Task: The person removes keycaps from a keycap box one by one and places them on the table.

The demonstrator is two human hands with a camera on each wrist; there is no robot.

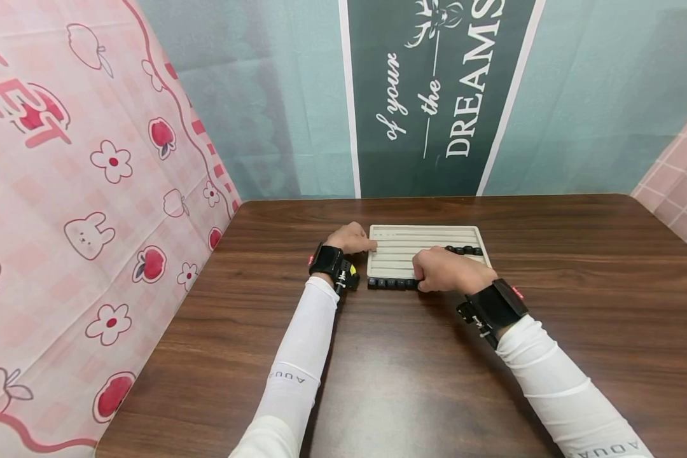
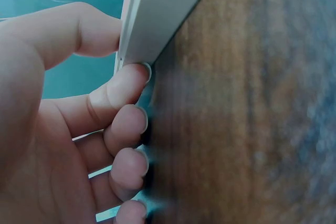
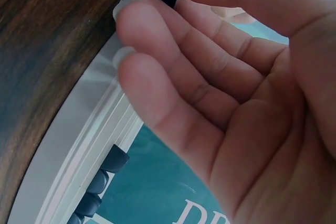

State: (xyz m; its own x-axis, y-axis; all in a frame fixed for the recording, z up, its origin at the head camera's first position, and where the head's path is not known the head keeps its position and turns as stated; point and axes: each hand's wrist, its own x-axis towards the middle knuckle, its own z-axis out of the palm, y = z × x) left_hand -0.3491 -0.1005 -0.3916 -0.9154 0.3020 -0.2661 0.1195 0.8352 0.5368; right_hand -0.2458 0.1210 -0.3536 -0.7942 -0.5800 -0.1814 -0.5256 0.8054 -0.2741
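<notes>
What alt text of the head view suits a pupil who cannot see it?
A person's left hand holds the left edge of a ridged cream tray on a brown table; the right hand is at the visible right end of a row of small black pieces along the tray's near side. More black pieces sit inside, towards the right.

White sleeves (image 1: 303, 346) with small dark lettering (image 1: 287, 377), black wrist straps (image 1: 497, 305) with red tags (image 1: 517, 292).
</notes>
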